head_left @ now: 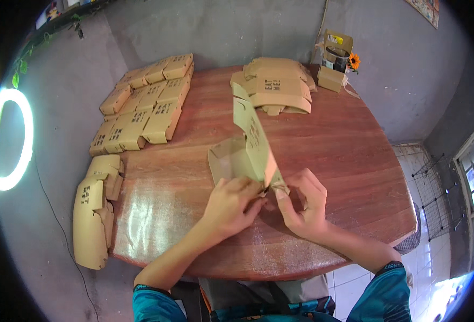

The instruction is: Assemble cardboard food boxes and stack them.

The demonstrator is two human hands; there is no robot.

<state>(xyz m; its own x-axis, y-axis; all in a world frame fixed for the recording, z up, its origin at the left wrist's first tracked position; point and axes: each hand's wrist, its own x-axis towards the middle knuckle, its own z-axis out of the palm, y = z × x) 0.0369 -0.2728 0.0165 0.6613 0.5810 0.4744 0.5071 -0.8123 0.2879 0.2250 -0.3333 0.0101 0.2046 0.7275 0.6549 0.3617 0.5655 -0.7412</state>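
A partly folded brown cardboard box [256,137] stands over the middle of the wooden table, its printed panel upright and another panel spread out to the left. My left hand [231,206] grips the box's near lower edge, fingers bent inward over the cardboard. On the right side of that same corner, my right hand [304,204] pinches a flap between thumb and fingers. Both hands meet close together at this corner, and the fingertips partly hide the fold.
Folded boxes [146,102] stand in rows at the back left. Flat cardboard blanks [277,86] are stacked at the back, with more blanks [92,214] at the left edge. An open carton [331,78] holds a dark container beside an orange flower [353,61].
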